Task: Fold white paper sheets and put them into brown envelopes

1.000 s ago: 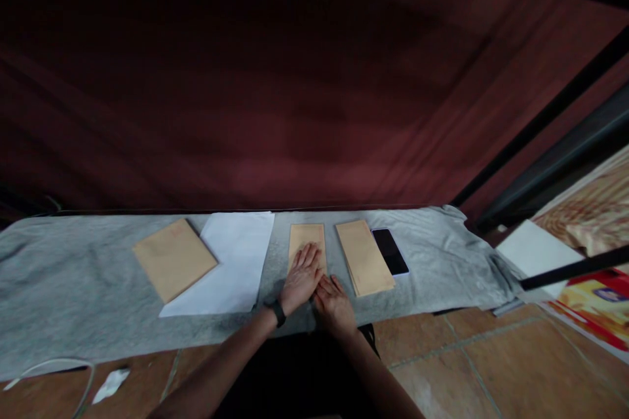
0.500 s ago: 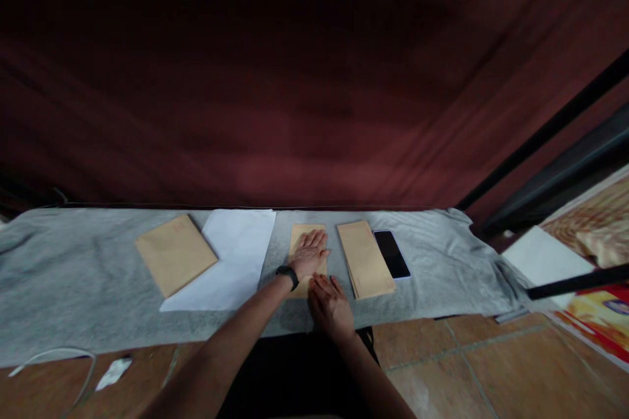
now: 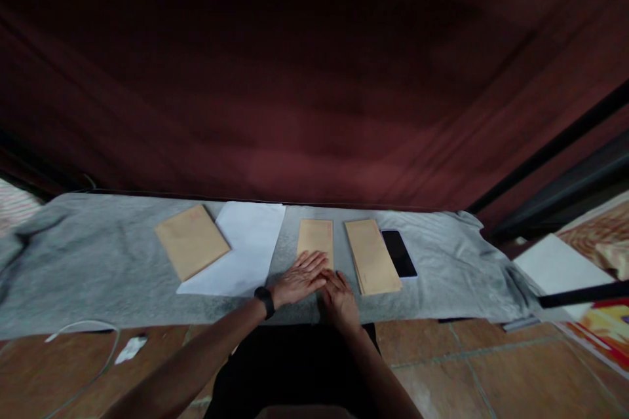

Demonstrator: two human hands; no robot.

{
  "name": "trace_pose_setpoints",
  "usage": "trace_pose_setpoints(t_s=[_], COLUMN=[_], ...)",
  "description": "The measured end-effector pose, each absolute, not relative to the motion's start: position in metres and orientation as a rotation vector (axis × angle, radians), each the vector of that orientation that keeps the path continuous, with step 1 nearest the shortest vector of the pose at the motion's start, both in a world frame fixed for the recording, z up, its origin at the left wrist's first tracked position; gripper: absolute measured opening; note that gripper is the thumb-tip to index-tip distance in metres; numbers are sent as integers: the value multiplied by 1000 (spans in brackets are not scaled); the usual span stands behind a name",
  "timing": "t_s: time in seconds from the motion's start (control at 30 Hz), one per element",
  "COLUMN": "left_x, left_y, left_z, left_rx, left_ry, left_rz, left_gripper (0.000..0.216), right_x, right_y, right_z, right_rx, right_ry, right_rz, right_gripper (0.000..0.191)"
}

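Observation:
A narrow brown envelope (image 3: pixel 315 237) lies on the grey cloth (image 3: pixel 88 262) in front of me. My left hand (image 3: pixel 298 278), with a black band on its wrist, lies flat on the envelope's near end, fingers stretched out. Beside it my right hand (image 3: pixel 337 300) rests on the same near edge, fingers extended and touching the left hand's fingertips. To the right a stack of similar brown envelopes (image 3: pixel 372 264) lies next to a black phone (image 3: pixel 399 253).
A wider brown envelope (image 3: pixel 192 240) overlaps a white sheet (image 3: pixel 244 250) to the left. A dark red curtain (image 3: pixel 314 78) hangs behind. A white cable (image 3: pixel 83 327) and a paper scrap (image 3: pixel 130 349) lie on the tiled floor. White board (image 3: pixel 557 266) at right.
My left hand slid from the envelope's far part back to its near end. The right hand stayed at the near edge. The camera shifted, so everything sits a little further right.

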State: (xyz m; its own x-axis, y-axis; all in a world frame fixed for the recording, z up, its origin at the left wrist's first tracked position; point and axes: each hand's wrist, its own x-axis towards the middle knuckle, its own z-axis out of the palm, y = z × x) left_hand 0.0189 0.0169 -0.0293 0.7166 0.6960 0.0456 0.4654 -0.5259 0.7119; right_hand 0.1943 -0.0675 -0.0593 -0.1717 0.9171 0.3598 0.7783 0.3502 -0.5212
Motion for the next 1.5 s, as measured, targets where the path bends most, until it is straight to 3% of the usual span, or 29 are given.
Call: trace_pose_setpoints(t_s=[0.2,0.53,0.93,1.5], left_x=[-7,-16,-16,-17], left_y=[-16,-19,-18,-15], left_z=[-35,-46,-43,-59], left_rx=[2586,2842,2836,3007], left_ry=[808,793,797,783], left_rz=[339,234,175,277], left_gripper=[66,60,60,57], right_x=[203,190,189,200], right_y=[-60,-7,54,-62], right_z=[-60,-59,-58,-66], right_rx=[-1459,-1736,-1891,-1717], right_ry=[-1839,-2002,-1883,-2104], right_rz=[443,153,83,-41], right_gripper=[50,43,47,45])
